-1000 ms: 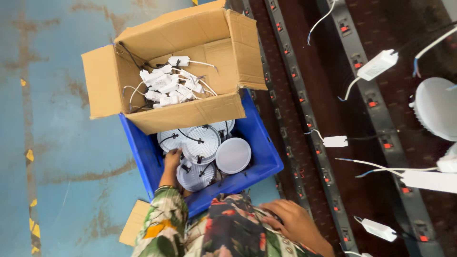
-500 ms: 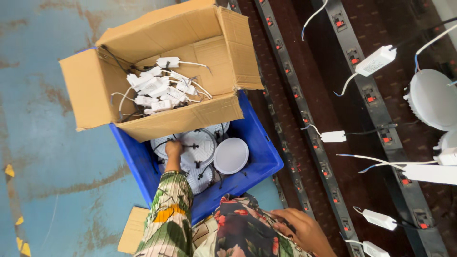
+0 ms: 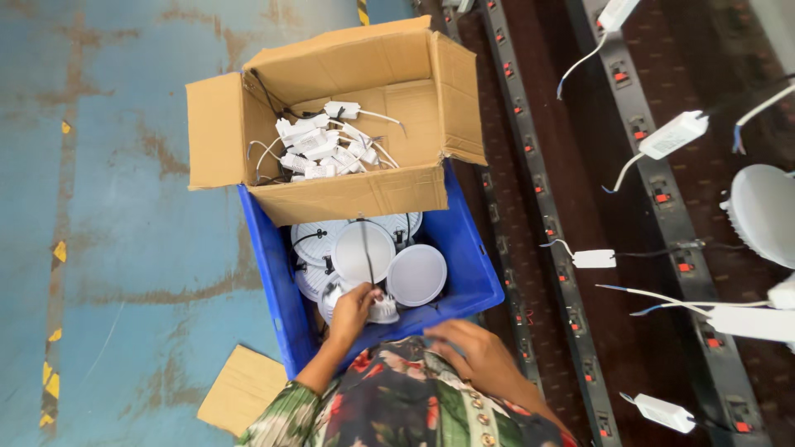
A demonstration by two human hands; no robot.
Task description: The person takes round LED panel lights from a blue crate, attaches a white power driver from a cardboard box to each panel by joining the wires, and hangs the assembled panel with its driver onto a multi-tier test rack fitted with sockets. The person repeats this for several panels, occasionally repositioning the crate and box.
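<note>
1. The left hand is reaching down into the blue plastic crate, fingers curled closed around the rim of a round white light fixture lying near the crate's front wall.
2. The right hand is hovering just outside the crate's near edge, above the patterned shirt; its fingers are loosely bent and holding nothing that can be seen.
3. The crate is standing on the blue floor and is containing several more round white fixtures: one larger disc with a dark wire crossing it, and a smooth-faced one just beside it on the right.
4. An open cardboard box is sitting across the far end of the crate (its flaps are standing open), holding a heap of small white driver units with wires.
5. A flat piece of cardboard is lying on the floor just beside the crate's near left corner.
6. To the right, dark rails with small red switches are running lengthwise; white driver boxes with trailing leads are resting on them.
</note>
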